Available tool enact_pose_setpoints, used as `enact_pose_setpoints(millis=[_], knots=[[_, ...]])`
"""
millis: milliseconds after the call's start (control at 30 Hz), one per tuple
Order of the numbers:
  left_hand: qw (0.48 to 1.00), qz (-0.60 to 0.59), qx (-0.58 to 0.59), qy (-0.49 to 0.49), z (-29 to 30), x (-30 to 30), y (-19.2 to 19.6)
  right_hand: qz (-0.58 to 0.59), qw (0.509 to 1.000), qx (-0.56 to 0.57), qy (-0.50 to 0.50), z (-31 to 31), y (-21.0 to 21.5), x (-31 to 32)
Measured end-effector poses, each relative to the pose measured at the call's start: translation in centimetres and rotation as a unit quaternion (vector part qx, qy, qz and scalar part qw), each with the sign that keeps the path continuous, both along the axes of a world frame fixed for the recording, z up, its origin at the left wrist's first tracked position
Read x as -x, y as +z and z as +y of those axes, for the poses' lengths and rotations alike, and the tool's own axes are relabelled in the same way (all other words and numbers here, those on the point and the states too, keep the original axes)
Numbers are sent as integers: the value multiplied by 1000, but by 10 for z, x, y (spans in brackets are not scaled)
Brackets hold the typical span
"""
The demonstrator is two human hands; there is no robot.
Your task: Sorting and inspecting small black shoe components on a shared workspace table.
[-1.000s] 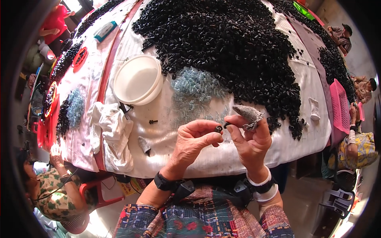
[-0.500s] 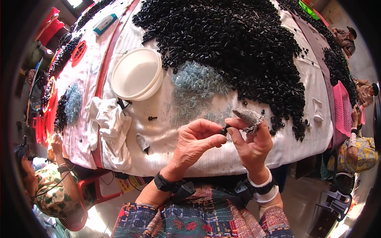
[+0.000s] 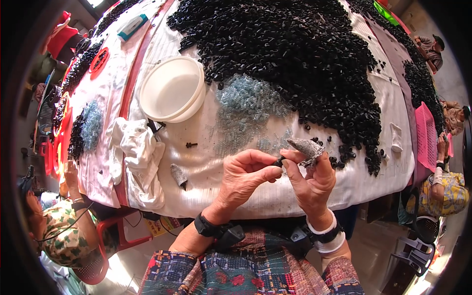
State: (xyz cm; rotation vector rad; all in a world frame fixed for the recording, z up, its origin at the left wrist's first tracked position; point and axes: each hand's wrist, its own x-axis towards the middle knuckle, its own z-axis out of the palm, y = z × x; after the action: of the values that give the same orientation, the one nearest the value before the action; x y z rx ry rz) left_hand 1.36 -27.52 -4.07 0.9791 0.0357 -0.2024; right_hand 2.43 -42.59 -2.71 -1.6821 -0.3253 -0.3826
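Observation:
Close together above the near edge of the cloth-covered table, both my hands work on one small black plastic part [image 3: 280,161]. The thumb and fingers of my left hand [image 3: 241,178] pinch its left side. My right hand [image 3: 313,186] grips the other side with thumb and fingertip, which partly hide the part. A grey knitted finger cover [image 3: 307,149] sits on a finger of my right hand. Just beyond the hands lies a heap of small clear-bluish metal springs [image 3: 250,105]. Behind it spreads a large pile of small black plastic parts [image 3: 280,54].
A white round bowl [image 3: 172,88] stands left of the springs. Nearer lie a crumpled white cloth [image 3: 140,164], a grey finger cover [image 3: 178,175] and a single black part [image 3: 191,145]. A pink basket [image 3: 425,135] is at right. Other people sit at both sides.
The whole view has shifted slightly. Both hands keep nearly the same pinch on the black part, with only small movements of the fingers.

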Motion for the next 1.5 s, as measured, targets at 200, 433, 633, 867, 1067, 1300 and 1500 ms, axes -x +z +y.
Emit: enact_pose_setpoints(millis=[200,433,633,867,1067,1300,1500], knots=[[1000,5,-11,-2,-1,0,0,25,999,26,3,-4,2,-1],[999,20,-17,-22,-2,3,-10,18,991,131,17,-9,6,-1],[997,56,-44,-34,-2,-3,0,-40,976,212,44,-18,6,-8],[996,65,-56,-22,-5,-1,-3,-4,980,188,56,-18,9,-7],[995,76,-64,-30,-4,3,-7,-71,957,265,92,-21,2,-8],[991,117,-21,-55,-1,-3,-10,-75,952,276,111,-22,10,-9],[985,158,5,-76,0,-7,-10,-47,943,306,120,-24,3,-6]])
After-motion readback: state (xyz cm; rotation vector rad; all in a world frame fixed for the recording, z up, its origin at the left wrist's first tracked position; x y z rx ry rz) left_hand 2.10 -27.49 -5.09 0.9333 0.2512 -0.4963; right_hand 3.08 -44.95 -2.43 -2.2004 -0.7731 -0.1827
